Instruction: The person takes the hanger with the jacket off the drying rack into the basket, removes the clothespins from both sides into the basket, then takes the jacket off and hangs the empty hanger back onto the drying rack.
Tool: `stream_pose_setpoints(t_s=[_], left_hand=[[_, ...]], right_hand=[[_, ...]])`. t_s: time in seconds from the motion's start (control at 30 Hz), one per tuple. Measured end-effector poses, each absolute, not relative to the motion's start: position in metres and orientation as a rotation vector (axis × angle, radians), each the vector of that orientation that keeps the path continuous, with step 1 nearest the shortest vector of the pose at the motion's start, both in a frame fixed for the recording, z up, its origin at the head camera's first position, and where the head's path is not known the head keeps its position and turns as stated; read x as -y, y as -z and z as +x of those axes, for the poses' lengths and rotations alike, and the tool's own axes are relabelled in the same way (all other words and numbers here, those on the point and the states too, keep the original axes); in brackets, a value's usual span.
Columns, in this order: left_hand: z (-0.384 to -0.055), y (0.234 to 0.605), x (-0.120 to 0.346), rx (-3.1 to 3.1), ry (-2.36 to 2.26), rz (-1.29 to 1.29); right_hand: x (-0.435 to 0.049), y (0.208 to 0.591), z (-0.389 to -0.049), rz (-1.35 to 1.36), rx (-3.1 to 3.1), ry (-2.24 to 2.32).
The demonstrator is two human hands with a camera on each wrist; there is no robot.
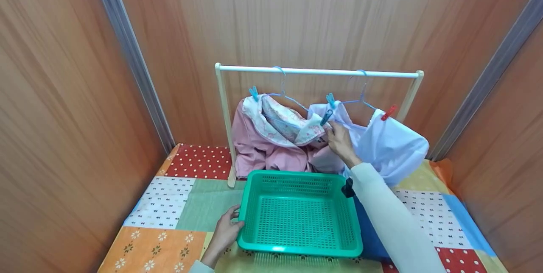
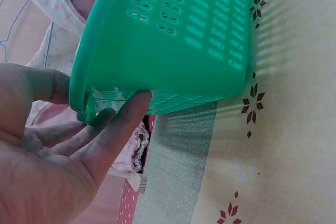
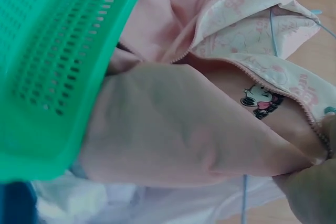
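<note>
My left hand (image 1: 226,231) grips the left rim of a green plastic basket (image 1: 297,252), with the thumb at the rim and the fingers against its outer side. The basket is tilted up off the cloth at this side. My right hand (image 1: 340,140) pinches the right shoulder of a pink zip jacket (image 1: 249,154) with a white patterned lining, just below a dark teal clothespin (image 1: 326,117). The jacket hangs on a blue hanger (image 1: 295,101), and a light blue clothespin (image 1: 253,93) sits on its left shoulder. A cartoon print (image 3: 261,99) shows by its zipper.
A small rack with a white rail (image 1: 318,71) stands behind the basket. To the right hangs a pale white garment (image 1: 390,150) with a red clothespin (image 1: 388,112) and another light blue clothespin (image 1: 330,100). Something dark blue (image 1: 370,235) lies beside the basket. Wood-grain panels enclose the patchwork cloth (image 1: 165,203).
</note>
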State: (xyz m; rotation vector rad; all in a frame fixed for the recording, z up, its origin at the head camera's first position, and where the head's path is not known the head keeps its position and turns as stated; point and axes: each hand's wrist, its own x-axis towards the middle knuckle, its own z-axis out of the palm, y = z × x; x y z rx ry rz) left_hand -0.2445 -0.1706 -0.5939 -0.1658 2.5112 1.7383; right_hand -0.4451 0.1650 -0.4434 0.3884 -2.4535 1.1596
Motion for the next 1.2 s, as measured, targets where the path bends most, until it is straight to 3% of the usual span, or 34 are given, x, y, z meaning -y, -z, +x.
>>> stream_pose_setpoints(t_s=[0.63,1.2], left_hand=[[-0.245,0.589,0.167,-2.527,-1.695,-0.212],[-0.245,0.591,0.166,-2.507,-1.696,-0.237]], right_hand=[[-0.157,0.437,-0.444,0.202,2.288,-1.570],[-0.169,0.416,-0.428,0.169,2.203,-1.584]])
